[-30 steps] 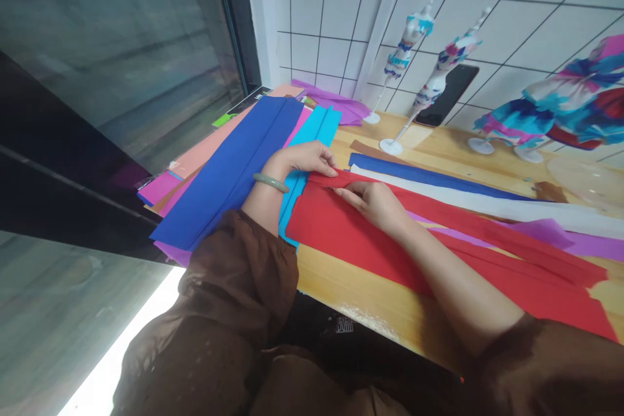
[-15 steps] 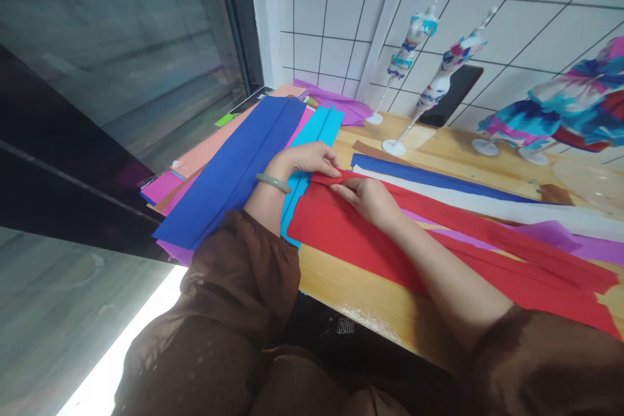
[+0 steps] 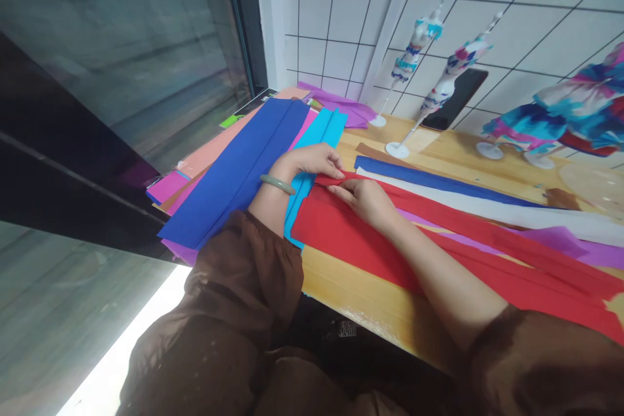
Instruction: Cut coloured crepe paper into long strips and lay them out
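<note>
Red, thin, paper-like wide sheet (image 3: 351,234) lies along the table's near edge, with its left end overlapping a bright cyan sheet (image 3: 327,130). Head view, only view. A long, narrow red strip (image 3: 463,223) runs along its far side; can't tell if it's a fold of the same sheet or separate.

Left hand (image 3: 314,159), green bangle (image 3: 277,184) on the wrist: fingers pinched together on the strip's left end. Right hand (image 3: 369,200): thumb and forefinger closed on the red right beside it; exact grip partly hidden.

Step in hand, my guess: lining up or creasing the red at its left end. Next move likely calls for holding that end steady with the left and running the right along the edge without tearing.

Counts: one broad dark-blue sheet (image 3: 244,162) on the pile at the table's left end; one narrow blue strip (image 3: 414,176) and one white strip (image 3: 560,216) behind the red; one crumpled purple sheet (image 3: 351,110) at the far left corner; two slim patterned mannequins on stands (image 3: 446,81) and one black phone (image 3: 458,101) by the far edge. Pile layers overlap, not countable. Wooden table (image 3: 336,273).
</note>
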Motion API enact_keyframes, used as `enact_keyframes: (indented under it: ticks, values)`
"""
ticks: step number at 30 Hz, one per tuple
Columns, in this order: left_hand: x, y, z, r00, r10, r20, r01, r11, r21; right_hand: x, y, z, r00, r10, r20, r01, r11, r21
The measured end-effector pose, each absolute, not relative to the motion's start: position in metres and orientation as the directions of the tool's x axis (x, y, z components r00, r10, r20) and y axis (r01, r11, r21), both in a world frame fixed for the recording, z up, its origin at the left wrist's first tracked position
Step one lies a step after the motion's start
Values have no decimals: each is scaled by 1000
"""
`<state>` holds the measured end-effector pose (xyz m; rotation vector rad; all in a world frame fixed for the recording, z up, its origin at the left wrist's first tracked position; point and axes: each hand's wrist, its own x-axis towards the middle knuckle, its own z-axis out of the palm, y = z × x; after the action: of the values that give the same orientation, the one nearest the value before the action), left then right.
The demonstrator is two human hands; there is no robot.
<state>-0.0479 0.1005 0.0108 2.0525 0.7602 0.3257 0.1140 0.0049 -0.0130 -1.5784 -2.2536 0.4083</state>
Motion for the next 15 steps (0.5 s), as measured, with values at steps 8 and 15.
enact_keyframes:
  ticks: [8, 15]
  values:
    - [-48, 103, 7, 769, 636, -60, 372, -369, 852, 116, 3, -13, -290, 949, 121, 831, 312, -460]
    - [-49, 105, 2, 733, 680, -24, 358, -355, 863, 131, -34, 17, -314, 948, 43, 801, 289, -524]
